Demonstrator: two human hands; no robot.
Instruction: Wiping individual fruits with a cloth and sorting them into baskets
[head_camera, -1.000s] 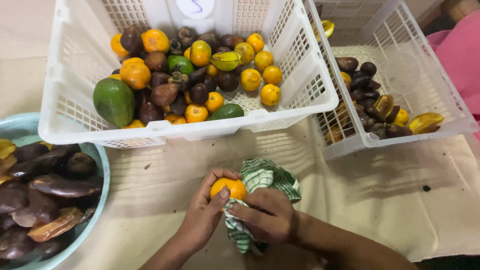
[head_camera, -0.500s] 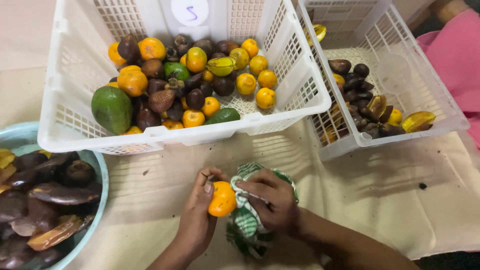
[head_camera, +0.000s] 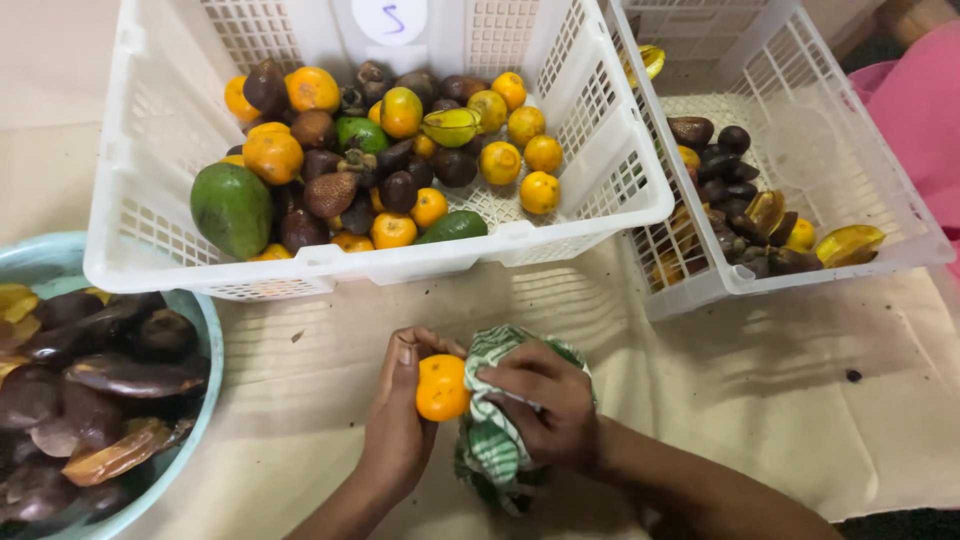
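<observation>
**A cloth-covered work surface under soft light**

We see a cream cloth (head_camera: 780, 400) spread over the surface, creased and speckled with dark crumbs. Light falls through basket lattices, casting gridded shadows. At the upper left, a bare beige surface (head_camera: 40, 110) shows.
</observation>
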